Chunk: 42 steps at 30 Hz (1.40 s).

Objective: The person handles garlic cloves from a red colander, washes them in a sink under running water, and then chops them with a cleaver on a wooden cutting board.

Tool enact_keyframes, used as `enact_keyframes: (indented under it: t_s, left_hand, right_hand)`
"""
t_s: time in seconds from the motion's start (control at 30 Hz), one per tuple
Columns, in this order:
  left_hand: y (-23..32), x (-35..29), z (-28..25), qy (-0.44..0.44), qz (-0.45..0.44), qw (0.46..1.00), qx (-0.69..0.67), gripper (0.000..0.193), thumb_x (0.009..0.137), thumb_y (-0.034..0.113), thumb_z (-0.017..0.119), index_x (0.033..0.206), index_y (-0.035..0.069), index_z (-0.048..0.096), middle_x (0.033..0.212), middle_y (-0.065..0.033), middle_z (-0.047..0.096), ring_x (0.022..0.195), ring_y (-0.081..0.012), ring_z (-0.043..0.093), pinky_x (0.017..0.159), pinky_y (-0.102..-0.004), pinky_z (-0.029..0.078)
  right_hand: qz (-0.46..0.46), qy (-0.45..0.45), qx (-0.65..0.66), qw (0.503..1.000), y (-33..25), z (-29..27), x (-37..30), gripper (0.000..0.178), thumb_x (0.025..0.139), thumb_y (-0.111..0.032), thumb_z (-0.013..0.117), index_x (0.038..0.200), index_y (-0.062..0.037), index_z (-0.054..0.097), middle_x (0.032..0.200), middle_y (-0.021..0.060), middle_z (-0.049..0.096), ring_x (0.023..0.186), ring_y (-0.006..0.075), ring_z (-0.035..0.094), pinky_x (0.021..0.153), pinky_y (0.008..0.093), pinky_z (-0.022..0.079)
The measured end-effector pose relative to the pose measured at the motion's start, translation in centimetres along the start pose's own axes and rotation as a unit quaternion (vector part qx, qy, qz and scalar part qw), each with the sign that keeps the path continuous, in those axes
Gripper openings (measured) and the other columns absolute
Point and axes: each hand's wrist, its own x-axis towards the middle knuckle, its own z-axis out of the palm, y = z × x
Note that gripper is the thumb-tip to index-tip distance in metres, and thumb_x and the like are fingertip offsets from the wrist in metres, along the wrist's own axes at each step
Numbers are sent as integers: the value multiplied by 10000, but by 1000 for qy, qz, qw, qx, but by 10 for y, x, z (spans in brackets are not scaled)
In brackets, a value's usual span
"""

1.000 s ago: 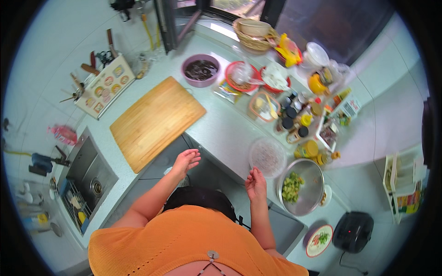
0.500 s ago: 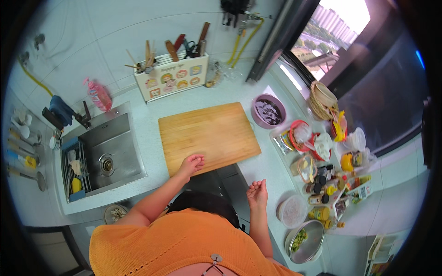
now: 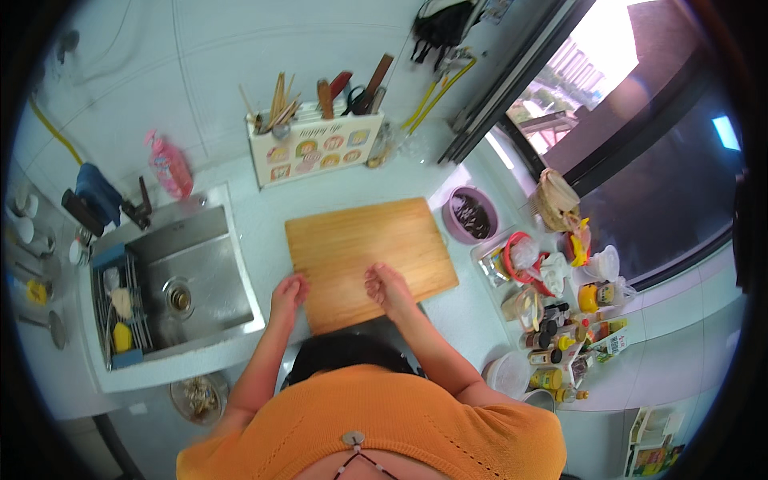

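A rectangular wooden cutting board (image 3: 368, 240) lies on the counter in front of me, nothing resting on it. At its left edge is my left hand (image 3: 290, 293), its fingers curled loosely together around nothing that I can see. My right hand (image 3: 389, 290) hovers over the board's near part, with the fingers folded in and nothing visible in them. Whether either hand touches the wood, I cannot tell. Behind the board stands a white holder (image 3: 317, 150) with knives, scissors and wooden sticks.
To the left is a steel sink (image 3: 192, 248) with a drying rack (image 3: 120, 308) inside. A pink soap bottle (image 3: 170, 166) stands behind it. On the right sit a purple basin (image 3: 470, 214) of dark liquid, a red basket (image 3: 520, 254), and several sauce and spice bottles (image 3: 546, 356).
My right hand has swung left from beside the counter to above the board. My left hand has shifted left to the board's edge. The whole view has tilted slightly.
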Motion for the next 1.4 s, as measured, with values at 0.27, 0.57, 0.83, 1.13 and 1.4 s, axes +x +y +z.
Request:
enact_keyframes:
  t_s: [0.27,0.57,0.83,1.13,1.4]
  left_hand:
    - [-21,-2,16,-7,-16,999,40,170,950,141,511,1082,80,600,962,-7,618,836,-97,588,695,-212,470]
    - [-58,11,12,-29,35,984,173,177,928,108,541,1085,58,605,989,-7,630,889,-91,583,777,-228,470]
    - [-75,23,7,-25,78,947,310,199,892,91,582,1078,29,618,952,-23,646,868,-104,587,784,-248,475]
    - [-85,24,3,1,96,960,262,175,894,73,571,1052,31,634,871,-26,647,788,-99,589,703,-234,478]
    - [-86,18,8,12,129,956,263,179,891,72,563,1050,28,632,873,-43,660,808,-112,614,731,-249,491]
  right_hand:
    - [58,-2,-90,994,5,-16,21,191,967,-259,504,965,-85,583,813,18,628,673,97,601,575,220,493]
    - [47,2,-126,991,9,-44,8,196,973,-233,485,1013,-73,590,884,11,630,795,120,619,693,239,502]
    - [-129,29,-709,692,35,-105,16,317,875,-280,533,1141,-114,577,1090,142,612,1013,340,587,831,460,488]
    - [-111,10,-773,625,33,-109,21,315,878,-274,504,1124,-97,590,1082,168,595,1036,347,559,870,446,470]
    - [-153,-21,-756,636,35,-109,32,314,870,-253,495,1112,-83,603,1054,185,607,1007,366,572,851,453,479]
